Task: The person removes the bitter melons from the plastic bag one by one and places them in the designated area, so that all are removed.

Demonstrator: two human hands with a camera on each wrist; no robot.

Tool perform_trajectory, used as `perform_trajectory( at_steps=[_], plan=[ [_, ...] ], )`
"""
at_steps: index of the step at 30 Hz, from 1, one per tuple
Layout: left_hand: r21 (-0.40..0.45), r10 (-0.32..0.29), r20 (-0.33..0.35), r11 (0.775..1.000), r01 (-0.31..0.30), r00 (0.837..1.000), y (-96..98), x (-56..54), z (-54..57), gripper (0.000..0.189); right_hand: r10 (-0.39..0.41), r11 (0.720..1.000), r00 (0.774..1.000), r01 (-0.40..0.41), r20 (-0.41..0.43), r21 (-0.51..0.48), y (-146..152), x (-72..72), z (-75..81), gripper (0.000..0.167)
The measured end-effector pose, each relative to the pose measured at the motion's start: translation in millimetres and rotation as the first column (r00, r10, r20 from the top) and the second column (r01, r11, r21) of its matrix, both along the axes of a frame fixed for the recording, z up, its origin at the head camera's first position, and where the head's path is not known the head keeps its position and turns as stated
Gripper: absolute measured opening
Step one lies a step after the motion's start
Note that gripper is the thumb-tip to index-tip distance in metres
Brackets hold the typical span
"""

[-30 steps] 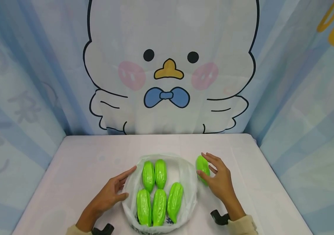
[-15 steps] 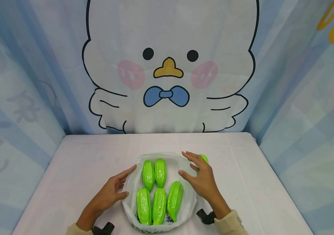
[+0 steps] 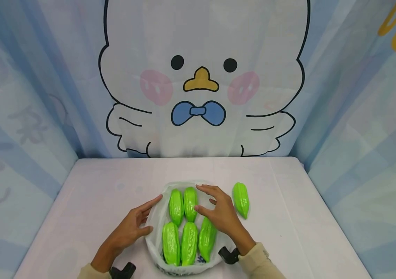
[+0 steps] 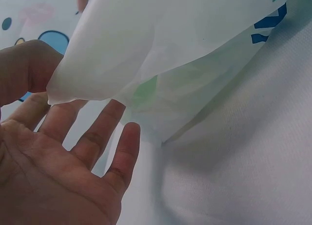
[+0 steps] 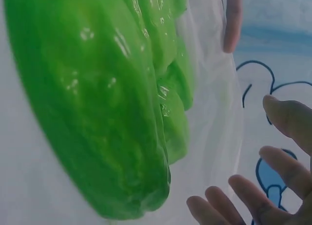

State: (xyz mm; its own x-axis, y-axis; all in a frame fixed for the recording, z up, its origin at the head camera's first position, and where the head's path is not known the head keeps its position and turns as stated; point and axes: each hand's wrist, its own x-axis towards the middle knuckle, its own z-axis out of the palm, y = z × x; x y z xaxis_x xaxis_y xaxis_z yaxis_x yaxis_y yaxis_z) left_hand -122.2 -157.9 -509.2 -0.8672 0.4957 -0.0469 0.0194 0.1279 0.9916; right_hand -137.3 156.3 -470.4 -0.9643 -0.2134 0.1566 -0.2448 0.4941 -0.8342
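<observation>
A white plastic bag, its mouth spread wide, sits on the table. Several glossy, ridged, bright green toy vegetables lie inside in two rows. Another green vegetable lies on the tabletop to the bag's right. My left hand rests at the bag's left rim, thumb and fingers spread; in the left wrist view its fingers touch the plastic film. Over the right part of the bag hovers my right hand, fingers loosely bent and holding nothing. It partly covers the right-hand vegetable in the bag.
A white-covered table carries everything. Behind it hangs a curtain with a cartoon bird, and patterned curtains flank both sides. Black wrist mounts sit on the wrists.
My right hand has moved left from the lone green vegetable to above the bag, leaving that vegetable lying on the table. The left hand stays at the bag's rim.
</observation>
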Motion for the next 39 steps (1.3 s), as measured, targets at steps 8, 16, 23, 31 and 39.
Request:
perform_trajectory(
  at_steps=[8,16,23,31,39],
  plan=[
    [0.023,-0.015,0.008,1.0,0.015,1.0,-0.4,-1.3,-1.1,0.092,0.035,0.995,0.999,-0.036,0.012,0.097,-10,-5.9,-8.7,0.059],
    [0.025,-0.018,-0.003,1.0,0.019,1.0,-0.1,-1.2,-1.4,0.092,0.064,0.977,0.997,-0.07,0.036,0.2,-15,-14.2,-16.5,0.057],
    [0.021,-0.017,0.005,1.0,0.017,1.0,0.2,-1.1,-2.0,0.092,0.061,0.966,0.997,-0.073,0.056,0.25,-16,-18.9,-22.3,0.059],
    [0.033,-0.018,0.002,0.999,0.018,1.0,-0.5,-0.5,-2.4,0.092,0.046,0.964,0.995,-0.068,0.09,0.259,-18,-25.9,-21.6,0.058],
    [0.028,-0.019,-0.001,0.999,0.019,1.0,-0.2,-0.9,-3.9,0.092,0.023,0.974,0.99,-0.053,0.138,0.219,-20,-32.0,-22.5,0.06]
  ],
)
